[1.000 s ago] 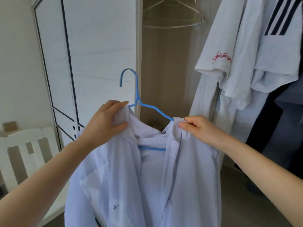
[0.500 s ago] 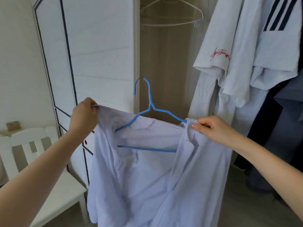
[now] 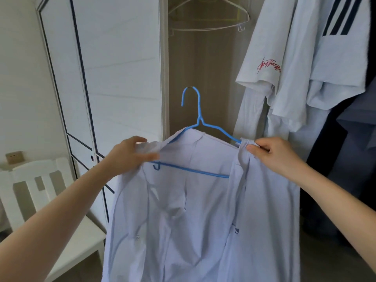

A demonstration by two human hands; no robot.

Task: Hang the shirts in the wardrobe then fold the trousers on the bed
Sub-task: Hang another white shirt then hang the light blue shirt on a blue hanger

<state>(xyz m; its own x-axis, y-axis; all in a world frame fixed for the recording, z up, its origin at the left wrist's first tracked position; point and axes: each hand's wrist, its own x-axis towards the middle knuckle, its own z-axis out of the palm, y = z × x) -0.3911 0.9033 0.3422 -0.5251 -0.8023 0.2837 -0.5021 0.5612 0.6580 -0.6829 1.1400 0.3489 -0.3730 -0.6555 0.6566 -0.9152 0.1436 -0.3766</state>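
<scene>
Ok, L grip [image 3: 130, 155] & R grip [image 3: 273, 154] each pinch shirt [image 3: 193, 220] on blue hanger [image 3: 200, 121]

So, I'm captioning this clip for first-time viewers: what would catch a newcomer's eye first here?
A pale blue shirt fills the centre, draped on a bright blue hanger, its top gripped by the left hand and pinched by the right hand. Behind, at upper right in the open wardrobe, hangs a white T-shirt with red script on its sleeve.
</scene>
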